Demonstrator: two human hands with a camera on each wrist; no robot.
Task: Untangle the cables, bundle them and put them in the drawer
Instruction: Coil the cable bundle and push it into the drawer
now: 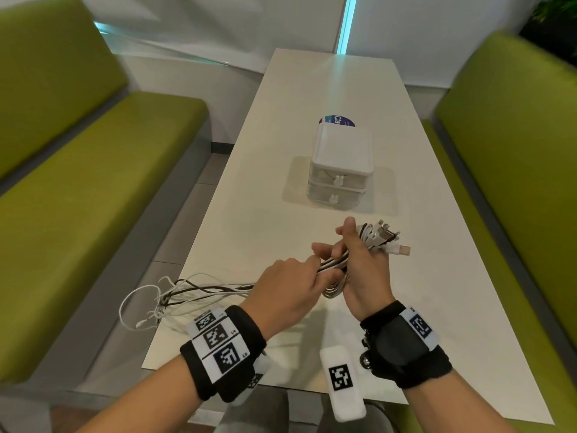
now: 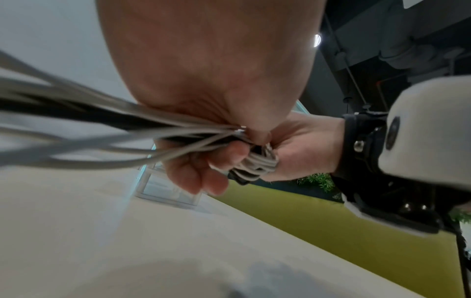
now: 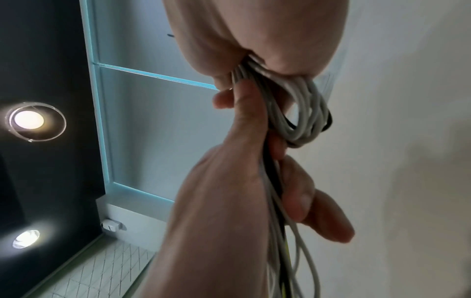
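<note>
The step in hand looks like winding the cables (image 1: 335, 264) into a bundle: the right hand (image 1: 363, 270) holds the gathered coil upright above the bench (image 1: 249, 195), its fingers (image 1: 346, 232) curled tight round the loops, with the plug ends (image 1: 390, 239) sticking out past the thumb side. The left hand (image 1: 287, 285) grips the running strands just beside the coil, fingers (image 2: 216, 181) wrapped round them, and the loose tails (image 1: 175, 292) trail off to the left across the bench edge, still crossing one another. To do this well, I would keep the right hand's clamp steady so the loops stay the same size, and let the left hand slide back along the strands before each turn, smoothing out the crossings in the slack rather than winding them in. Pulling hard risks dragging a knot tight or flicking the free ends off the bench. The small drawer unit (image 1: 340, 170) stands well apart, farther up the bench, both drawers apparently pushed in, so one will need a free hand to open it
</note>
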